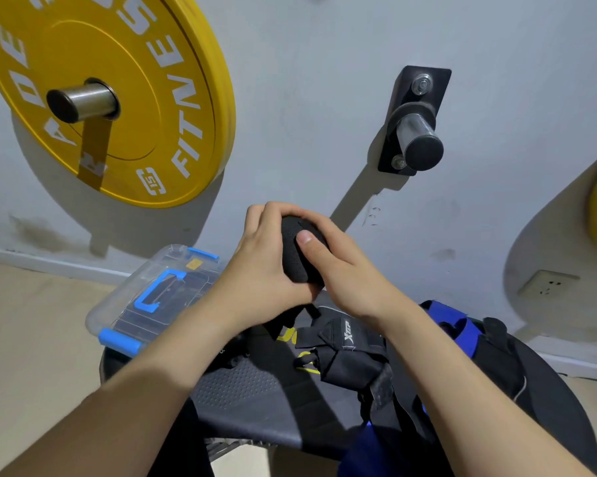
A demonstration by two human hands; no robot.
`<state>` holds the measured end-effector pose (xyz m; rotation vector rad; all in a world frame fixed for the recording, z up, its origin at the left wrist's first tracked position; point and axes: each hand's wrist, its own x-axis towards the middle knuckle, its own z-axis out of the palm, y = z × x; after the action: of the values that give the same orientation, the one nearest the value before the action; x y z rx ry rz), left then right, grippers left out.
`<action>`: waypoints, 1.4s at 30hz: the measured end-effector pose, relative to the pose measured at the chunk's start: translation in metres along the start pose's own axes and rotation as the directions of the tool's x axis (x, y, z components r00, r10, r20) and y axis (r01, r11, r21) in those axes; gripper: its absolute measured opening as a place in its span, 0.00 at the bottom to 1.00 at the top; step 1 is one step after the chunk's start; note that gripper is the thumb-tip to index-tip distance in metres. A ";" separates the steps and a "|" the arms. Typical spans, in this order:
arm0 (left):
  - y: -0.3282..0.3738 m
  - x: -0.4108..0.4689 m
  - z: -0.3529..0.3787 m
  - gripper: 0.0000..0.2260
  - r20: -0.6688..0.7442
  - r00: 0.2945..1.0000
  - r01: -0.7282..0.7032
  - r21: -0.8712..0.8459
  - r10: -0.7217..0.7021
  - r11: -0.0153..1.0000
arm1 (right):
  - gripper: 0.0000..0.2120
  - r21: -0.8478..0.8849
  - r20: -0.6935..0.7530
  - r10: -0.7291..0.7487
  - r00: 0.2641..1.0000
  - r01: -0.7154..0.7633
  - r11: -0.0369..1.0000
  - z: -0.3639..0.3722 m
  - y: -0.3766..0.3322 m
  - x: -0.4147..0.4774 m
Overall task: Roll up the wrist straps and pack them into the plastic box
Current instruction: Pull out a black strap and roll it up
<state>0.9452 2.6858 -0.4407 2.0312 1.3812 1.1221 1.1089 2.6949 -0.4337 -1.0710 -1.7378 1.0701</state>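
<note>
Above the dark bench pad (255,390), near the middle of the view, both hands work one rolled wrist strap (294,259): the left hand (262,270) cups it from the left with fingers curled over the top, and the right hand (348,273) wraps it from the right, thumb pressed flat on the roll. A short tail seems to run down from under the palms, so I judge the rolling step almost finished but not closed off. Next I would need the last wrap fastened tight, then one hand freed for the plastic box (118,306), which sits just left of the hands at the pad's far-left edge; its lid looks to be on, so it must come open first. Counting: one roll in hand, one box, a tangle of loose straps (345,349) on the pad beneath the wrists, at least two though I cannot tell exactly, two yellow plates (118,98), one cut off far right, and two wall pegs (417,142)
</note>
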 end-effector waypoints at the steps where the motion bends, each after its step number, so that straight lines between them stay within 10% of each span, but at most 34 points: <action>1: 0.003 0.001 0.002 0.37 -0.053 0.999 -0.004 0.016 0.004 1.000 | 0.17 0.020 0.005 0.019 1.000 -0.019 1.000 -0.001 0.000 0.001; 7: 0.008 0.004 -0.005 0.35 -0.038 0.997 -0.067 -0.035 0.066 0.997 | 0.18 0.204 0.026 0.189 0.982 -0.191 0.960 -0.028 -0.002 0.003; 11: 0.003 0.006 -0.009 0.34 0.039 0.998 -0.046 -0.070 0.049 0.996 | 0.18 -0.019 -0.076 0.112 0.991 -0.113 0.993 -0.032 -0.002 0.005; 22: 0.000 0.020 0.000 0.31 -0.045 0.988 0.106 -0.524 -0.151 0.845 | 0.04 0.268 -0.125 0.130 0.984 -0.092 0.959 -0.029 0.006 0.019; 30: 0.009 0.021 0.023 0.29 -0.193 0.944 0.110 -0.581 -0.268 0.807 | 0.15 0.006 -0.212 -0.050 0.976 0.053 0.999 -0.028 0.003 0.012; 36: 0.009 0.022 0.028 0.33 -0.310 0.894 0.164 -0.447 -0.324 0.879 | 0.42 -0.023 0.017 -0.128 0.992 0.128 0.992 -0.019 0.010 -0.002; 42: 0.002 0.014 0.019 0.44 0.058 0.940 0.326 -0.444 -0.336 0.835 | 0.41 0.032 0.038 -0.035 0.999 0.033 0.999 -0.029 0.009 -0.007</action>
<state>0.9644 2.6994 -0.4445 1.3935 1.2751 1.1750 1.1396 2.6981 -0.4341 -1.0041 -1.7579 1.1000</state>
